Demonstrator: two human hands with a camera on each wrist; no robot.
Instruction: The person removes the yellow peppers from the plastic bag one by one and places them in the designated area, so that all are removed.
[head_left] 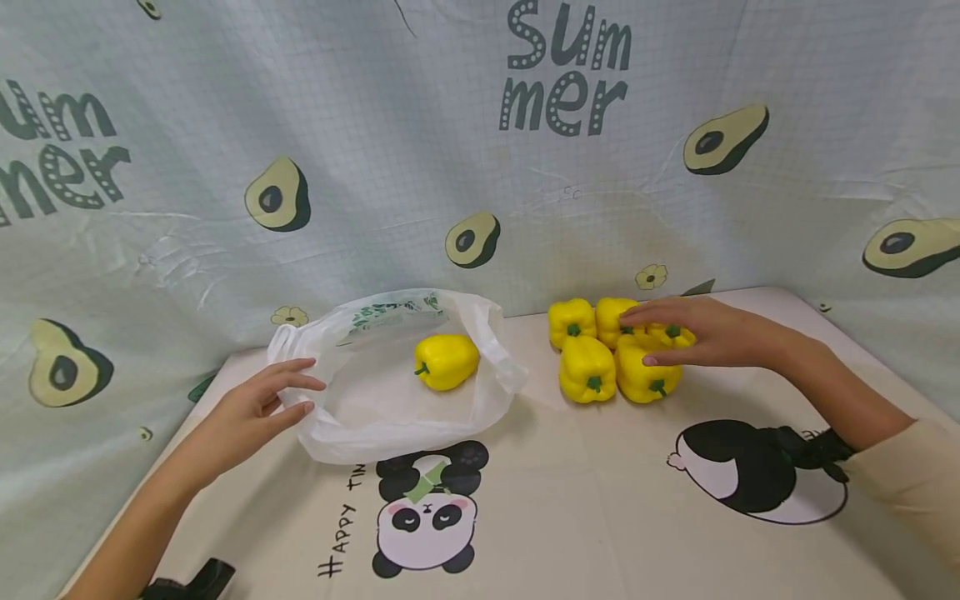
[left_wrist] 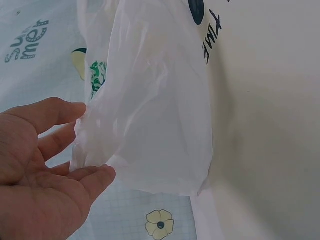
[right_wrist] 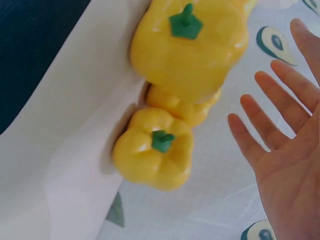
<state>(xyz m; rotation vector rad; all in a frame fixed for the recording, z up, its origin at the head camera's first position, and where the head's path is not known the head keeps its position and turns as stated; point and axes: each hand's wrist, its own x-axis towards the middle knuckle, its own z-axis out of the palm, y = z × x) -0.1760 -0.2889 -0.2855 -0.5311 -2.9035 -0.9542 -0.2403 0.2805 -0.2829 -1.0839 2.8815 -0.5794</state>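
A white plastic bag [head_left: 405, 437] lies with its wide mouth facing up, and one yellow bell pepper [head_left: 447, 362] is inside it. My left hand [head_left: 243, 421] is at the bag's left rim, with relaxed fingers touching the thin plastic; the left wrist view shows thumb and fingers spread apart against the bag [left_wrist: 155, 115]. Several yellow bell peppers [head_left: 587, 370] with green stems are grouped to the right of the bag. Over the right side of that group hovers my right hand [head_left: 720, 333], which the right wrist view shows with fingers extended, apart from the peppers [right_wrist: 155, 150].
A pale cloth with a panda print [head_left: 426, 533] covers the table, and a black-and-white cartoon print [head_left: 757, 471] lies under the right forearm. Behind stands a curtain [head_left: 375, 167] with avocado prints. A black object [head_left: 198, 581] shows by the left forearm.
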